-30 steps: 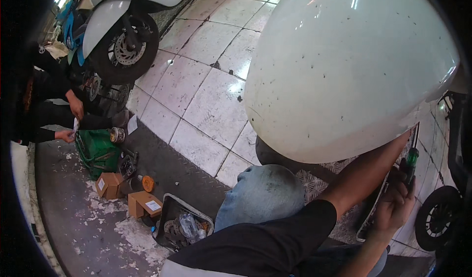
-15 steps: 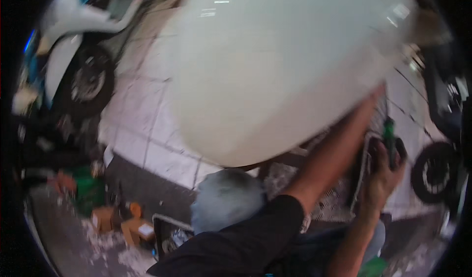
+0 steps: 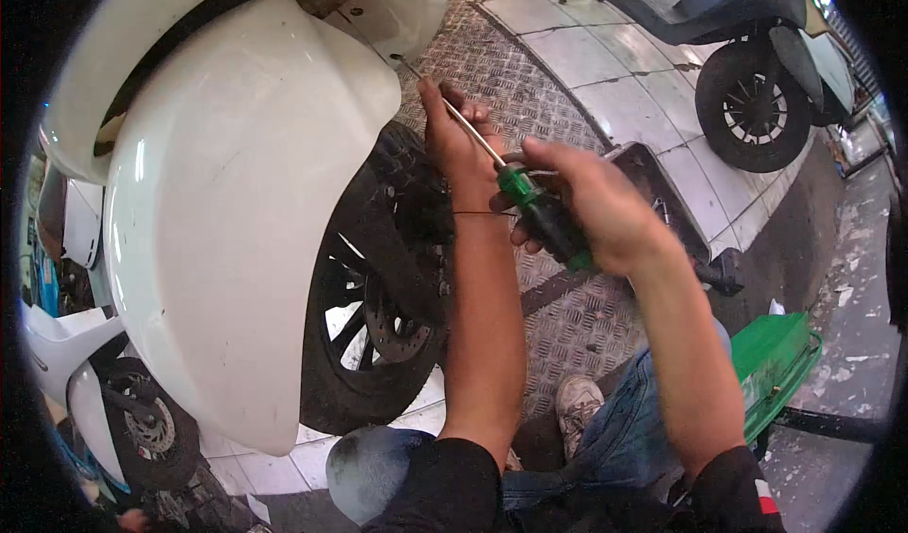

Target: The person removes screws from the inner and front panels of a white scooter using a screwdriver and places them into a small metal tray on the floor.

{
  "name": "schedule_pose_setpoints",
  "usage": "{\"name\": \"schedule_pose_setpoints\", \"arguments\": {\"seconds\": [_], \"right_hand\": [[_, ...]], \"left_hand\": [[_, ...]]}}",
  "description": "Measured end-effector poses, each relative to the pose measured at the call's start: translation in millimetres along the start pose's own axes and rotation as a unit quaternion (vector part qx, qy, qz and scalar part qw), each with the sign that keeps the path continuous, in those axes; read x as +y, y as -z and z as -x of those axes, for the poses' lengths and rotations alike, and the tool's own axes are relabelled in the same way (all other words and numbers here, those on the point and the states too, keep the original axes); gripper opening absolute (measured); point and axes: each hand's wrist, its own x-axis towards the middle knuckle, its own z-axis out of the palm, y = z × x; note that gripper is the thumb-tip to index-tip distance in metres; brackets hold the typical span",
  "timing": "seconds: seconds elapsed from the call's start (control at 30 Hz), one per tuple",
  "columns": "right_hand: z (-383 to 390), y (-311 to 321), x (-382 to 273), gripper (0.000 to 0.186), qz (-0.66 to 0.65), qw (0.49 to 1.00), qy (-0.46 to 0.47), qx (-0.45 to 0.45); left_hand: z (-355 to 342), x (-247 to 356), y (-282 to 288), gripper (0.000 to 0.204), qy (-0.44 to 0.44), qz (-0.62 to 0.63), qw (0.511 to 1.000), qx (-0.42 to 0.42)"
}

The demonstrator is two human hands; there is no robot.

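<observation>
In my right hand is a screwdriver with a green and black handle, my fingers wrapped round the handle. Its long metal shaft slants up and to the left, across my left hand. My left fingers are curled at the shaft near its tip, steadying it. That tip reaches a small dark hole in a white body panel. Just left of my hands bulges the large white front fender of a scooter. Its black front wheel sits beside my left forearm.
A metal tread plate lies below my hands, with a dark tray at its right. Near my right arm stands a green box. Another scooter is parked at the far right, and a white one at the left.
The view has swung to the right along the white scooter. The screwdriver, upright in my right hand before, now slants with its tip at the panel. My left hand is now at its shaft.
</observation>
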Motion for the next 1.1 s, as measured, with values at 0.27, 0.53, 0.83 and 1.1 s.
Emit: {"name": "schedule_pose_setpoints", "arguments": {"seconds": [0.27,0.53,0.83,1.1], "right_hand": [[-45.1,-1.9,-14.9,0.023,0.106,0.994,-0.003,-0.017],[-54.2,-13.7,-17.8,0.024,0.255,0.964,0.049,0.057],[-49.4,-17.1,-22.6,0.024,0.084,0.996,-0.005,-0.017],[-65.0,-4.4,-10.8,0.030,0.096,0.995,-0.018,-0.014]], "left_hand": [[-13.0,16.6,7.2,0.036,0.082,0.024,0.990,-0.116],[-3.6,22.9,-2.8,0.038,0.071,-0.121,0.990,-0.016],[-24.3,23.1,13.2,0.037,0.113,0.020,0.990,-0.084],[-20.5,22.7,12.9,0.028,0.061,-0.054,0.996,-0.040]]}}
